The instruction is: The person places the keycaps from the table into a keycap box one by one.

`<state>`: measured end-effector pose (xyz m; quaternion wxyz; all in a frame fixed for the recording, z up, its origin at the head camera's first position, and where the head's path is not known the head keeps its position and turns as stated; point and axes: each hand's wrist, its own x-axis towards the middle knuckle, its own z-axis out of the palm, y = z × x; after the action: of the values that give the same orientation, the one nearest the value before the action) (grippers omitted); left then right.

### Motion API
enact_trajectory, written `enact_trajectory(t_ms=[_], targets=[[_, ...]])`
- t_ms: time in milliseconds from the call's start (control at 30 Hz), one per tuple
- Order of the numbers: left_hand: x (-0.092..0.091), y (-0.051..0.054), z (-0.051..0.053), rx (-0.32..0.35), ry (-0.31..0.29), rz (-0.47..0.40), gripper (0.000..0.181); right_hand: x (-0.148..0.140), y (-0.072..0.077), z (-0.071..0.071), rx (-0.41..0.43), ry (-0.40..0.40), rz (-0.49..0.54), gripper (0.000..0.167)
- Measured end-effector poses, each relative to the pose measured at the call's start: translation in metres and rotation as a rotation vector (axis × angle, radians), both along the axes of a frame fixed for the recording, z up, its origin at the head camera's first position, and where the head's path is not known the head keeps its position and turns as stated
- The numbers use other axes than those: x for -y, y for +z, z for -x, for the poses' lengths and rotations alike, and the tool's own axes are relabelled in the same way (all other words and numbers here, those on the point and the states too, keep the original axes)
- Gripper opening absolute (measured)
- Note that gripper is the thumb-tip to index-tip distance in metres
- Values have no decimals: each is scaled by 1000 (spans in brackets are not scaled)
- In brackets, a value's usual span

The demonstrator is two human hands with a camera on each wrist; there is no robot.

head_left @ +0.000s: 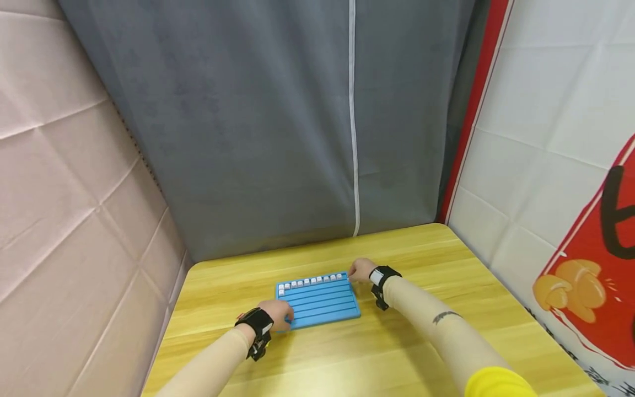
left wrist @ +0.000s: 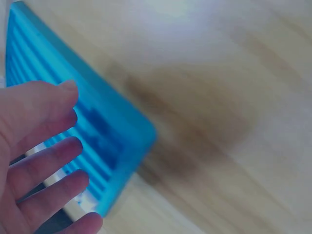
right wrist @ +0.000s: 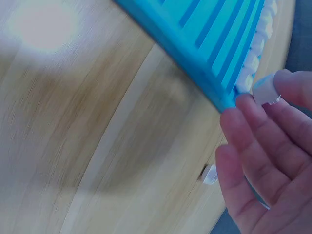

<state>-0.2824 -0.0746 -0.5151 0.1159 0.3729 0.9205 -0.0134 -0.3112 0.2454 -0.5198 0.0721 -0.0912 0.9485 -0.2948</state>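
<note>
A blue grooved board [head_left: 324, 306] lies on the wooden table, with a row of small white cube-like pieces [head_left: 313, 280] along its far groove and one more piece just below that row's left end. At the board's far right corner, my right hand [head_left: 361, 269] pinches a white piece [right wrist: 265, 90] between thumb and finger; markings on it are too blurred to read. My left hand [head_left: 279, 314] is at the board's near left corner, its fingers [left wrist: 51, 158] loosely spread over the grooves and holding nothing visible in the left wrist view.
Another small white piece [right wrist: 210, 174] sits on the table beside my right fingers. A grey curtain [head_left: 268, 138] hangs behind the table [head_left: 347, 358]. Pale padded panels [head_left: 74, 220] stand on the left, and a white and red printed sheet [head_left: 526, 149] on the right.
</note>
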Motion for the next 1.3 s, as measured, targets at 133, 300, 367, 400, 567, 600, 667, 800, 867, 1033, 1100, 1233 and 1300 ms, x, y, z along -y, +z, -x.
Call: enact_trajectory(t_ms=[133, 300, 367, 400, 567, 600, 667, 800, 867, 1033, 1100, 1233, 1300], targets=[[-10, 10, 3, -9, -16, -44, 18, 7, 1, 1, 65, 16, 118, 15], [-27, 16, 7, -71, -45, -118, 18, 15, -2, 2, 123, 40, 213, 23], [-34, 16, 10, -106, -39, -145, 20, 18, -6, 4, 143, 46, 249, 24], [-37, 16, 11, -118, -32, -160, 22, 19, -8, 4, 167, 44, 282, 25], [-53, 21, 13, -119, 52, -238, 32, 31, -9, 4, 303, 15, 487, 26], [-55, 22, 13, -115, 67, -257, 34, 34, -7, 3, 327, 10, 518, 26], [-59, 23, 13, -106, 91, -297, 38, 38, -3, 0, 352, 10, 554, 27], [-65, 20, 16, -131, 92, -346, 48, 44, 3, -5, 379, 20, 587, 28], [-67, 16, 17, -154, 67, -367, 50, 46, 5, -8, 398, 28, 594, 28], [-71, 8, 17, -164, -15, -389, 49, 51, 2, -9, 457, 51, 585, 33], [-72, 6, 17, -156, -28, -381, 48, 52, -2, -6, 478, 52, 584, 34], [-73, 4, 17, -150, -35, -391, 44, 53, -12, 3, 505, 50, 569, 28], [-73, 4, 16, -153, -39, -402, 38, 53, -17, 7, 521, 53, 564, 24]])
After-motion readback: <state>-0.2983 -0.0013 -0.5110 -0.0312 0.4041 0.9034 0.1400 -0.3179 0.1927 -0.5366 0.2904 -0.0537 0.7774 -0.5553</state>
